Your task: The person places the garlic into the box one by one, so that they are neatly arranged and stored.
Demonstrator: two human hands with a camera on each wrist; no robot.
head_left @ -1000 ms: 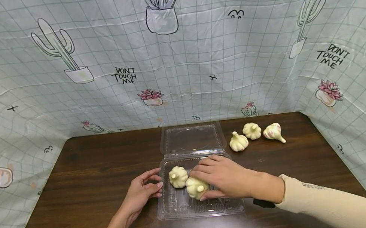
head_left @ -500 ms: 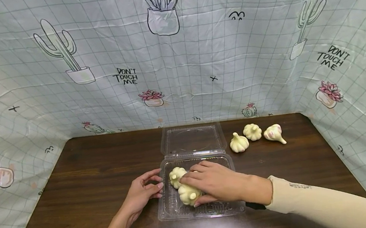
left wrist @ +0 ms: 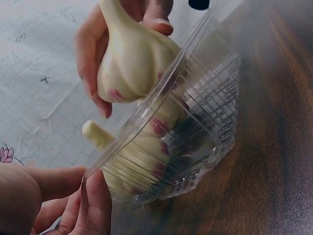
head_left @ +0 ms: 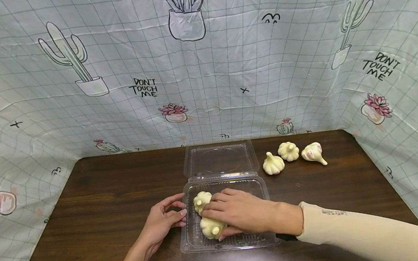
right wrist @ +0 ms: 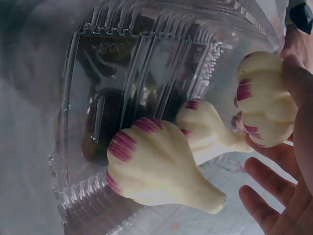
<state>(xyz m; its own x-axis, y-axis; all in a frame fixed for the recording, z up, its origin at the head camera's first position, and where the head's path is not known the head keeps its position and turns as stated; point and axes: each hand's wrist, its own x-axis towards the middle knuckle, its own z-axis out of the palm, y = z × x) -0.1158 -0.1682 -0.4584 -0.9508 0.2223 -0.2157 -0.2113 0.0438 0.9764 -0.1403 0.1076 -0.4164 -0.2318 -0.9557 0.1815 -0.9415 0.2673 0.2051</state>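
Note:
A clear plastic clamshell container (head_left: pixel 231 245) lies on the table with its lid folded back. My left hand (head_left: pixel 163 219) is at its left side, thumb and finger pinching the rim (left wrist: pixel 105 155) in the left wrist view. Over the front left of the container, my right hand (head_left: pixel 241 213) grips a pale garlic bulb (head_left: pixel 211 228). Behind that bulb sits another garlic bulb (head_left: pixel 201 201) in the left back corner. The right wrist view shows two bulbs in the container, a nearer garlic bulb (right wrist: pixel 151 161) and a farther garlic bulb (right wrist: pixel 203 129); the right hand hides one from the head view.
Right of the lid (head_left: pixel 220 159), three more garlic bulbs lie on the dark wooden table (head_left: pixel 122 187): a left bulb (head_left: pixel 273 164), a middle bulb (head_left: pixel 288 151) and a right bulb (head_left: pixel 313 153). A cactus-print curtain (head_left: pixel 216 60) encloses the table's back and sides.
My right hand has carried its garlic bulb leftward and a little toward the front of the container, close beside the back left bulb. My left hand has stayed at the rim.

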